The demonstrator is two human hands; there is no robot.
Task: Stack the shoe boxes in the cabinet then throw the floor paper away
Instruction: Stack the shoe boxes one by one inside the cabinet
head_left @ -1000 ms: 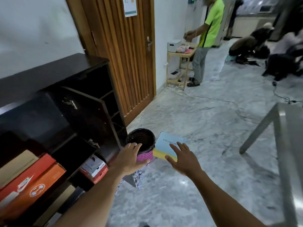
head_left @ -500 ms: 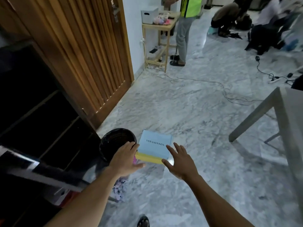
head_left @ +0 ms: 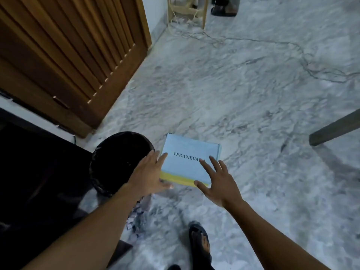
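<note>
A light blue shoe box (head_left: 187,164) with a yellow front side and dark lettering lies on the marble floor beside a black waste bin (head_left: 118,160). My left hand (head_left: 150,172) hovers at the box's left edge, fingers spread, thumb near the lower left corner. My right hand (head_left: 216,180) is stretched over the box's right front corner, fingers straight and spread. Neither hand grips the box. The dark cabinet (head_left: 39,172) fills the lower left, its inside too dark to see. Crumpled patterned paper (head_left: 136,217) lies on the floor below the bin.
A slatted wooden door (head_left: 78,55) stands at upper left. Cables (head_left: 253,47) trail across the floor near a wooden shelf's legs (head_left: 203,14). A table leg (head_left: 335,129) juts in at right. My sandalled foot (head_left: 200,244) is below the box.
The view has tipped down and closer to the floor. Both hands have come nearer to the blue box, now at its two front corners. The cabinet's shelves and boxes have left the view.
</note>
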